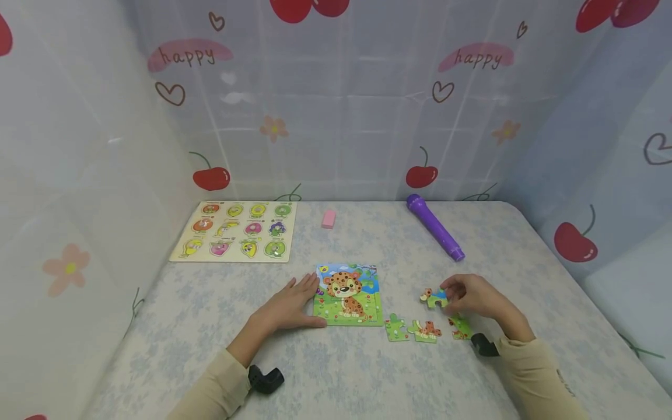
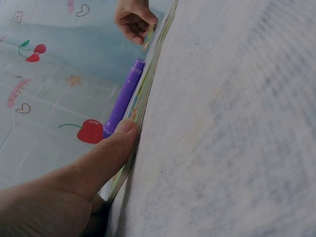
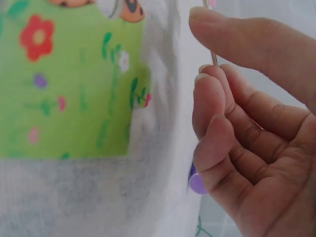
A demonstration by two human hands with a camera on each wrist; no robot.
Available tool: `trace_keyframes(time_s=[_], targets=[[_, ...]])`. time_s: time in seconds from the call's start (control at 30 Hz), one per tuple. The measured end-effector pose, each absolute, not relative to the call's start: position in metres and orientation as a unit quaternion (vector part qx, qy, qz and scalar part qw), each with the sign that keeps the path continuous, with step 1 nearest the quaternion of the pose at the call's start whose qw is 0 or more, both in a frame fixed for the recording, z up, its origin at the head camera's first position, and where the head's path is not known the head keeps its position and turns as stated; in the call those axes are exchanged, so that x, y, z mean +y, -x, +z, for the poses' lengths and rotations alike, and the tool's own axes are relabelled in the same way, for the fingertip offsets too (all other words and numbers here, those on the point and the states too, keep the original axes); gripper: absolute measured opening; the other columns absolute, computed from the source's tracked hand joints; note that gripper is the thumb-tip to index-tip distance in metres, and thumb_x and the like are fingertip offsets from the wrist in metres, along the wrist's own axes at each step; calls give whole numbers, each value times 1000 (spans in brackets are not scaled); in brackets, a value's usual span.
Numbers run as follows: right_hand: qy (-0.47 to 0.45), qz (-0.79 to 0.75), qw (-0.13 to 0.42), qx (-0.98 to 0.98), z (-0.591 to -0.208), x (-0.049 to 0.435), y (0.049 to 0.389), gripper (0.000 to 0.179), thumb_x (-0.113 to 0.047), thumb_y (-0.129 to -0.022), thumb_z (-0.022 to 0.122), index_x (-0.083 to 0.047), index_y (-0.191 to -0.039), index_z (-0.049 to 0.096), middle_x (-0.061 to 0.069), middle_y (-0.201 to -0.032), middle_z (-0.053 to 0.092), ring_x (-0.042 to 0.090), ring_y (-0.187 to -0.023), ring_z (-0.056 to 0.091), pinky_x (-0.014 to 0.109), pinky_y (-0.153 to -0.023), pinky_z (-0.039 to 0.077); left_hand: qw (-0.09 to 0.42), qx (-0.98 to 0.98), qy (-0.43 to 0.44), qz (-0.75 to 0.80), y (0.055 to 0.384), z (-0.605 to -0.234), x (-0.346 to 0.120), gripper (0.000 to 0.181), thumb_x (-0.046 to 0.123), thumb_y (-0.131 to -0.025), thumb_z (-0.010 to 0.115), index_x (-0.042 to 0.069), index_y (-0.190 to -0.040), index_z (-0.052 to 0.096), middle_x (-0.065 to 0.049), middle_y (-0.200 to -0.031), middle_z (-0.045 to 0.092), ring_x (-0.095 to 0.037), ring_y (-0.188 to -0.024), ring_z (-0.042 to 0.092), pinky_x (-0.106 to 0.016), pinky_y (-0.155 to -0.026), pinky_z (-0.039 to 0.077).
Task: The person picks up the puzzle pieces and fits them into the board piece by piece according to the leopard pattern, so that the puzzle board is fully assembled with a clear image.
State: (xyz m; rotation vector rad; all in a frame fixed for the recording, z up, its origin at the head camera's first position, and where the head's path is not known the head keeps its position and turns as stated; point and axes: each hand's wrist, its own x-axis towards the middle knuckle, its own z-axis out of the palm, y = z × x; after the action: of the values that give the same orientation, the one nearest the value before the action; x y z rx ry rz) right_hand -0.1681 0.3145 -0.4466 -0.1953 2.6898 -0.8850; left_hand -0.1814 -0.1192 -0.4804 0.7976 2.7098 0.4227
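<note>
A square puzzle board (image 1: 321, 316) with a spotted leopard cub picture lies flat on the table. Along its left side rests my left hand (image 1: 286, 306), fingers and thumb straight and spread; in the left wrist view the thumb (image 2: 111, 153) touches the board's edge. My right hand (image 1: 476, 296) pinches a jigsaw piece (image 1: 437, 300) between thumb and fingers, to the right of the board. That piece shows only as a thin edge (image 3: 214, 58) in the right wrist view. Below it lie a green piece (image 1: 396, 330), a piece with paws (image 1: 426, 332) and another green piece (image 1: 462, 329).
A fruit-picture board (image 1: 236, 254) lies at the back left. Near the back edge stand out a small pink block (image 1: 328, 219) and a purple toy microphone (image 1: 436, 227). Printed curtains (image 1: 336, 157) hang behind the table and at both sides.
</note>
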Motion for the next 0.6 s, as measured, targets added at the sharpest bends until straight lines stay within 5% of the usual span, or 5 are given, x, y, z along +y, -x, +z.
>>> trace_keyframes(time_s=[0.6], targets=[[128, -337, 114, 926, -441, 254, 180, 39, -16, -74, 84, -2, -106, 67, 3, -86, 66, 12, -75, 60, 24, -63, 52, 144, 940, -268, 155, 179, -480, -117, 107, 71, -79, 61, 8, -156, 21, -7, -164, 15, -21, -153, 12, -46, -126, 12]])
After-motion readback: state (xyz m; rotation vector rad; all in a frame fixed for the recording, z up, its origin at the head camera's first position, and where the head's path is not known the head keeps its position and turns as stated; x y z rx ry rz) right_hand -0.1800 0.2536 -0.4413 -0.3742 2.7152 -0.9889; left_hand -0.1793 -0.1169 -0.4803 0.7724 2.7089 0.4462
